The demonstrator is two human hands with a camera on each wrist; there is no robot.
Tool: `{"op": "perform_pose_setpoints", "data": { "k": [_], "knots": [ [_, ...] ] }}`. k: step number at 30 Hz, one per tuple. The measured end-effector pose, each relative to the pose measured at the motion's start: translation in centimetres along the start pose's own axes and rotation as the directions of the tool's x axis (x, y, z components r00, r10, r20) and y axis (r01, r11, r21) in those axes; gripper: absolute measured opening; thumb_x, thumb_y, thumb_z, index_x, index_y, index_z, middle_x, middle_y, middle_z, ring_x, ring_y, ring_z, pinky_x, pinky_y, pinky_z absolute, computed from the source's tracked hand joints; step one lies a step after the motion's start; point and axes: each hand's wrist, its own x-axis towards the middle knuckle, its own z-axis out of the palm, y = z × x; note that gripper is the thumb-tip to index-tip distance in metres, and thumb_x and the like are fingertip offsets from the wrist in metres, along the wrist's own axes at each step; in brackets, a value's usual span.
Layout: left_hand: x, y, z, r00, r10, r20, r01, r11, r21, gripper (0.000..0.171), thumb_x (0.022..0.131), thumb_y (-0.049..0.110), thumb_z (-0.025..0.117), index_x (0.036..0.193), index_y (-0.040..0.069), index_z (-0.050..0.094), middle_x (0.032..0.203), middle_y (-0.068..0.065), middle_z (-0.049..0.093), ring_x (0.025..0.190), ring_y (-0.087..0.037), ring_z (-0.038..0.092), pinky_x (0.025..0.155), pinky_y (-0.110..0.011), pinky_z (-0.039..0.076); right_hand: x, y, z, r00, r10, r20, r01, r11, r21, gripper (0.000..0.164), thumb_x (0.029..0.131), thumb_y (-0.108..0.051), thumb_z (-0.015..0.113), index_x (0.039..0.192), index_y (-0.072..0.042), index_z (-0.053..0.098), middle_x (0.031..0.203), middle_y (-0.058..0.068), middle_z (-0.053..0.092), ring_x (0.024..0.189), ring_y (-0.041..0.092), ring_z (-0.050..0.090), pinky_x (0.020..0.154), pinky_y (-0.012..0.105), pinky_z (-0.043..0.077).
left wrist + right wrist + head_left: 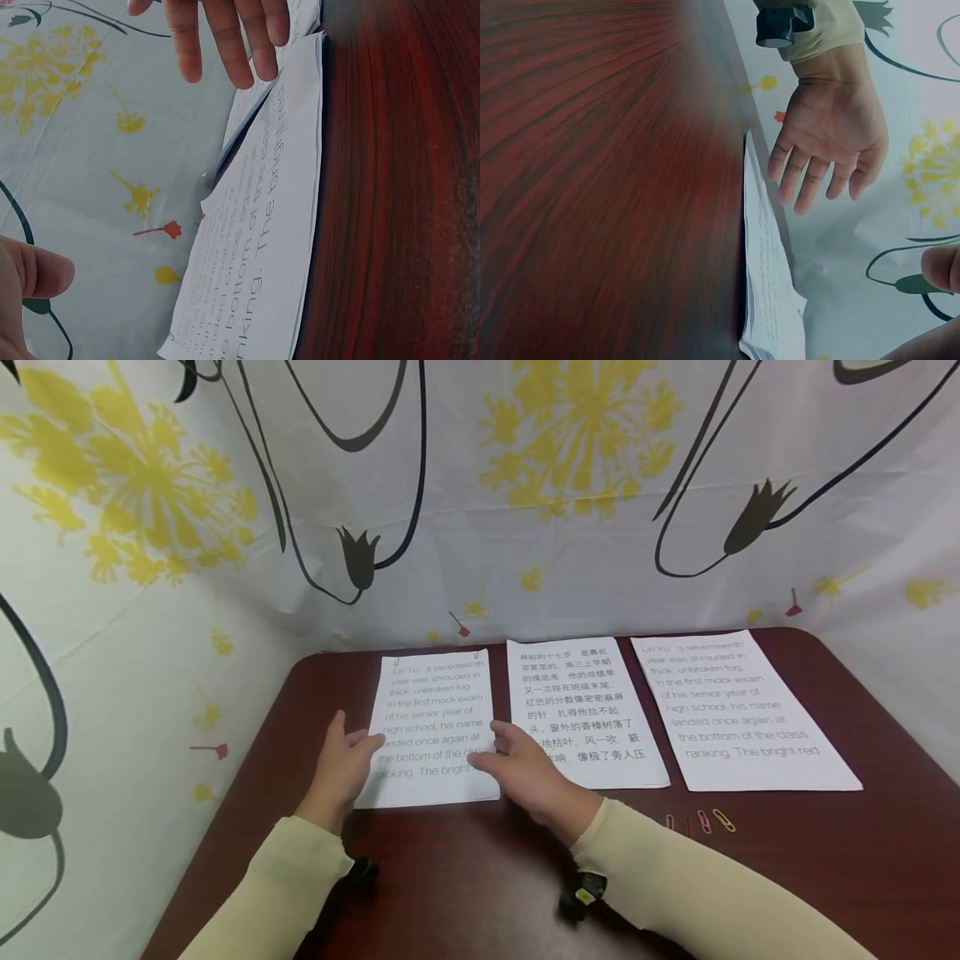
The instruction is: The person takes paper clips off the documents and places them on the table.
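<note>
A stack of printed English sheets (427,735) lies on the left of the table, with a paper clip (397,662) on its top left corner and another paper clip (476,654) on the top right. Beside its left edge is my left hand (341,772), fingers extended, thumb toward the paper. My right hand (536,777) hovers around the right edge, its thumb over the sheet in the head view. The right wrist view shows the left palm (836,120) facing across, raised off the paper. Neither hand grips anything.
A Chinese-text sheet stack (581,693) lies in the middle and another English stack (738,710) to the right. Several loose clips, among them a pink paper clip (703,822) and a yellow paper clip (723,820), lie in front. A patterned curtain (450,510) hangs behind the dark table (465,877).
</note>
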Motion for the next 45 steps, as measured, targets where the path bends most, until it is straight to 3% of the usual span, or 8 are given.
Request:
{"op": "perform_pose_setpoints", "data": {
  "k": [4, 13, 19, 23, 31, 38, 45],
  "knots": [
    [0.2, -0.3, -0.1, 1.000, -0.018, 0.007, 0.018, 1.000, 0.008, 0.093, 0.106, 0.030, 0.056, 0.170, 0.022, -0.011, 0.170, -0.023, 0.028, 0.154, -0.045, 0.033, 0.127, -0.066, 0.023, 0.2, -0.2, 0.6, 0.999, 0.014, -0.033, -0.015, 0.999, -0.040, 0.079, 0.097, -0.023, 0.069, 0.162, 0.003, 0.033, 0.161, 0.032, 0.039, 0.148, 0.042, 0.044, 0.121, 0.059, 0.038],
    [0.8, -0.5, -0.3, 1.000, -0.016, 0.001, 0.016, 1.000, -0.015, 0.095, 0.105, 0.030, 0.057, 0.170, 0.021, -0.013, 0.169, -0.025, 0.029, 0.153, -0.044, 0.035, 0.128, -0.062, 0.025, 0.5, -0.2, 1.0, 0.997, 0.040, -0.063, -0.042, 0.998, -0.038, 0.077, 0.099, -0.024, 0.066, 0.162, 0.003, 0.032, 0.163, 0.030, 0.038, 0.145, 0.039, 0.047, 0.121, 0.060, 0.038],
    [1.1, -0.7, -0.5, 0.999, -0.035, -0.010, 0.035, 0.999, -0.030, 0.096, 0.105, 0.030, 0.057, 0.170, 0.021, -0.014, 0.168, -0.024, 0.032, 0.154, -0.042, 0.034, 0.129, -0.061, 0.024, 1.0, 0.2, 0.8, 0.998, 0.049, -0.048, -0.049, 0.999, 0.011, 0.076, 0.100, -0.022, 0.065, 0.161, 0.006, 0.030, 0.147, 0.027, 0.054, 0.127, 0.034, 0.063, 0.115, 0.058, 0.045],
    [1.4, -0.9, -0.7, 0.999, -0.046, -0.021, 0.045, 0.998, -0.054, 0.096, 0.105, 0.029, 0.057, 0.169, 0.019, -0.014, 0.167, -0.026, 0.033, 0.154, -0.042, 0.035, 0.128, -0.060, 0.028, 1.2, 0.3, 0.8, 0.997, 0.064, -0.051, -0.063, 0.998, 0.019, 0.076, 0.099, -0.022, 0.065, 0.160, 0.008, 0.030, 0.137, 0.025, 0.058, 0.121, 0.033, 0.065, 0.109, 0.055, 0.051],
    [1.8, -1.2, -0.7, 0.999, -0.039, -0.036, 0.037, 0.997, -0.075, 0.097, 0.104, 0.027, 0.058, 0.170, 0.018, -0.013, 0.166, -0.028, 0.033, 0.150, -0.042, 0.042, 0.125, -0.057, 0.035, 1.5, 0.4, 0.7, 0.996, 0.076, -0.045, -0.074, 0.997, 0.030, 0.078, 0.099, -0.022, 0.065, 0.162, 0.005, 0.028, 0.136, 0.023, 0.058, 0.122, 0.035, 0.064, 0.108, 0.055, 0.052],
    [1.6, -0.9, -0.9, 1.000, -0.020, -0.017, 0.019, 0.998, -0.053, 0.097, 0.104, 0.028, 0.057, 0.169, 0.018, -0.014, 0.164, -0.027, 0.036, 0.149, -0.043, 0.044, 0.125, -0.057, 0.035, 1.6, 0.0, 0.7, 0.996, 0.062, -0.062, -0.061, 0.998, 0.027, 0.078, 0.098, -0.021, 0.066, 0.162, 0.002, 0.028, 0.134, 0.024, 0.061, 0.122, 0.035, 0.065, 0.111, 0.057, 0.048],
    [1.5, -0.9, -1.1, 1.000, -0.025, -0.017, 0.024, 1.000, -0.017, 0.096, 0.104, 0.028, 0.057, 0.169, 0.017, -0.013, 0.166, -0.028, 0.033, 0.149, -0.043, 0.042, 0.125, -0.060, 0.033, 1.9, 0.0, 1.0, 0.996, 0.074, -0.056, -0.069, 0.995, 0.077, 0.077, 0.099, -0.022, 0.065, 0.162, 0.004, 0.027, 0.138, 0.025, 0.059, 0.124, 0.035, 0.065, 0.104, 0.064, 0.054]
  ]
}}
